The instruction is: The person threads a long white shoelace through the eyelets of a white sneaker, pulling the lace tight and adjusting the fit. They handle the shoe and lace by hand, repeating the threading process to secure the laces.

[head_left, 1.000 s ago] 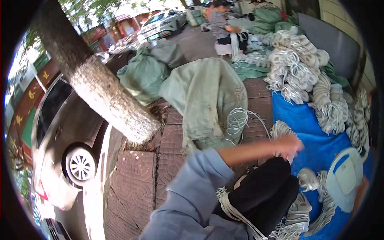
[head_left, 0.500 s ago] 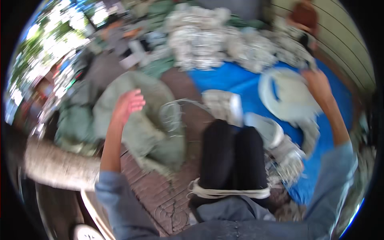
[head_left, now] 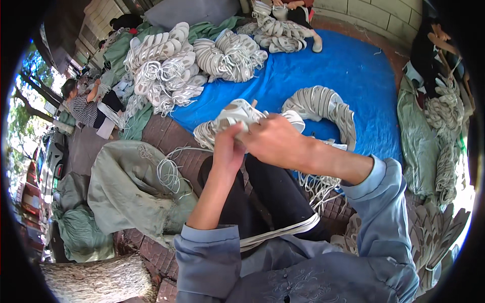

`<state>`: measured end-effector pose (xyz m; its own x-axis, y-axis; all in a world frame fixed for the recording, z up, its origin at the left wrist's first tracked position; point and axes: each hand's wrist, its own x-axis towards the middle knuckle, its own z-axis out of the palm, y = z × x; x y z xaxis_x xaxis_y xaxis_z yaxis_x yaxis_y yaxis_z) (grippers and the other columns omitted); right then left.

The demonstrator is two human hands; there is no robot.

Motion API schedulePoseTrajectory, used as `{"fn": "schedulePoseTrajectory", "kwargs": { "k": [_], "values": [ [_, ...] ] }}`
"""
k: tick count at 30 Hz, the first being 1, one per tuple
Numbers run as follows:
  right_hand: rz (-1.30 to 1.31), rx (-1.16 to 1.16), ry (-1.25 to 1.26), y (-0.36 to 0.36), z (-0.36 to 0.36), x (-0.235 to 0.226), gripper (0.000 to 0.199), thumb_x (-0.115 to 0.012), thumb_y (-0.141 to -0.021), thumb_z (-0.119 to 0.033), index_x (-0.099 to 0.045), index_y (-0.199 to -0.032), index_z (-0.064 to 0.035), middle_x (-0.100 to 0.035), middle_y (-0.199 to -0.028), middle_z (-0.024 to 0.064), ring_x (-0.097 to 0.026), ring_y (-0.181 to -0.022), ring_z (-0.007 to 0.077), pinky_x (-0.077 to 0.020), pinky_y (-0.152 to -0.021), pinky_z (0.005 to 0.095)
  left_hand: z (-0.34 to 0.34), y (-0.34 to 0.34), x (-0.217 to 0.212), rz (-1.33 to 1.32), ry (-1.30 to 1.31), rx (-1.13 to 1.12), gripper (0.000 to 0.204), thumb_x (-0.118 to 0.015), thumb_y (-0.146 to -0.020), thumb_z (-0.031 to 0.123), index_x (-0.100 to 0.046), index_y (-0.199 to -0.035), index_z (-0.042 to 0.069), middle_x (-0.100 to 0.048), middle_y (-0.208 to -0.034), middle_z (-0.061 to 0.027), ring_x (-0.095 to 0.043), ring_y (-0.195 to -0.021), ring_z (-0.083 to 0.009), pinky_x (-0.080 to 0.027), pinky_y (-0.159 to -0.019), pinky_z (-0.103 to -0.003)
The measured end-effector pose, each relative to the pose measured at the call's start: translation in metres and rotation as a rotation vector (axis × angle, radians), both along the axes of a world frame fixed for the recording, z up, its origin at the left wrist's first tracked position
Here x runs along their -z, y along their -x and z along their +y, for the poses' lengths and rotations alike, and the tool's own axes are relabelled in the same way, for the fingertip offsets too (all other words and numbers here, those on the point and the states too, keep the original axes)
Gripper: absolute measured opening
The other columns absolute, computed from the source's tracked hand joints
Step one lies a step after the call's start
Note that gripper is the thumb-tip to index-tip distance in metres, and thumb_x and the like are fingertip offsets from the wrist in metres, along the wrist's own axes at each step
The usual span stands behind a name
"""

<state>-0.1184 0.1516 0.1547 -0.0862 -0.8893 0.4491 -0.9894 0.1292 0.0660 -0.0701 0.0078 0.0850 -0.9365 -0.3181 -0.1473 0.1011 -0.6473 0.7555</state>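
Over my lap, my left hand and my right hand come together, fingers closed, at a white and beige shoe upper. The fingertips partly cover it, and their exact grip is hidden. Just left of it lies a small stack of uppers. Beyond my right hand, a curved row of nested uppers rests on a blue tarp. A bundle of white laces stretches across my dark trousers.
Large piles of laced uppers stand at the far side. To my left, an open green-grey sack sits on the paving beside a tree trunk. More uppers lie at my right. Other people sit around.
Both hands have moved inward from far apart and now meet at the upper. The left was open before. The view has turned right, and the round white stack by my right hand is gone from sight.
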Motion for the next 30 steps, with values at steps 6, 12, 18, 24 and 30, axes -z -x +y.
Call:
{"fn": "schedulePoseTrajectory", "kwargs": {
  "k": [6,12,18,24,30],
  "values": [
    [-0.623,0.159,0.172,0.081,0.054,0.102,0.047,-0.068,-0.061,-0.015,-0.058,-0.105,-0.0076,-0.059,-0.103,0.0085,-0.054,-0.098,0.0235,-0.0424,-0.079,0.0326,-0.019,-0.050,0.032,-0.001,-0.039,-0.011,0.043,-0.051,-0.077,0.007,-0.042,-0.119,-0.001,-0.055,-0.109,-0.0106,-0.054,-0.100,-0.0213,-0.041,-0.089,-0.035],
    [-0.490,0.092,-0.026,0.094,-0.017,0.219,0.046,-0.063,-0.068,-0.013,-0.050,-0.112,-0.0085,-0.049,-0.115,0.0115,-0.041,-0.112,0.0282,-0.0350,-0.090,0.0457,-0.016,-0.074,0.039,-0.071,0.022,-0.099,0.043,-0.052,-0.078,0.010,-0.042,-0.118,-0.003,-0.055,-0.111,-0.0105,-0.054,-0.099,-0.0201,-0.041,-0.088,-0.033],
    [-1.553,0.000,-0.219,0.104,-0.062,0.240,0.034,-0.058,-0.053,0.002,-0.064,-0.087,-0.0034,-0.063,-0.084,0.0044,-0.056,-0.070,0.0139,-0.0420,-0.069,0.0265,-0.024,-0.077,0.045,-0.039,-0.015,-0.139,0.046,-0.056,-0.075,0.006,-0.042,-0.118,-0.004,-0.055,-0.110,-0.0105,-0.056,-0.096,-0.0200,-0.042,-0.086,-0.033],
    [-1.828,-0.234,-0.002,0.077,-0.044,0.218,0.021,-0.064,-0.059,-0.007,-0.065,-0.079,-0.0016,-0.058,-0.069,0.0007,-0.050,-0.067,0.0098,-0.0390,-0.063,0.0240,-0.052,-0.056,0.026,0.004,0.100,-0.097,0.045,-0.057,-0.076,0.008,-0.043,-0.117,-0.003,-0.056,-0.106,-0.0109,-0.056,-0.093,-0.0197,-0.044,-0.082,-0.032],
    [-1.545,0.046,0.121,0.110,-0.024,0.167,0.019,-0.066,-0.069,-0.016,-0.060,-0.057,-0.0034,-0.049,-0.048,0.0011,-0.043,-0.041,0.0058,-0.0317,-0.039,0.0226,-0.060,-0.061,0.024,-0.181,0.302,-0.135,0.040,-0.061,-0.076,0.011,-0.047,-0.111,-0.004,-0.057,-0.103,-0.0103,-0.056,-0.089,-0.0176,-0.043,-0.081,-0.031]
  ]
}}
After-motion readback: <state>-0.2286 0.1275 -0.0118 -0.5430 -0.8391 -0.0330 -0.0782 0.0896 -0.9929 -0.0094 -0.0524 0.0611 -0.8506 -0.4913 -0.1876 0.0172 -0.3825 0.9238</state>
